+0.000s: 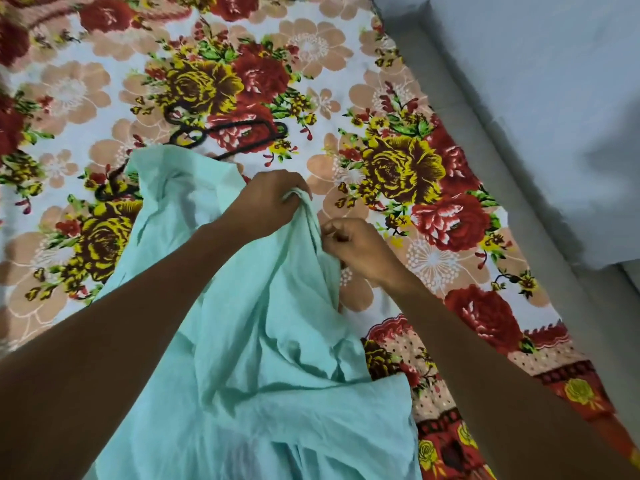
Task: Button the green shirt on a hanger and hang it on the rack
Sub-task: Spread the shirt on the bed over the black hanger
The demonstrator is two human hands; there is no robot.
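Observation:
The pale green shirt [263, 358] hangs crumpled in front of me over the flowered bedspread. My left hand [266, 202] grips a bunch of its cloth at the top. Just right of it and lower, my right hand [360, 251] pinches the shirt's edge between thumb and fingers. A black hanger [239, 136] lies flat on the bed beyond the shirt, its left part hidden under the cloth. No buttons show. The rack is out of view.
The bed [398, 109] with its red, yellow and tan floral cover fills most of the view. Its right edge runs diagonally beside a grey ledge [512, 188] and a pale blue wall [554, 81].

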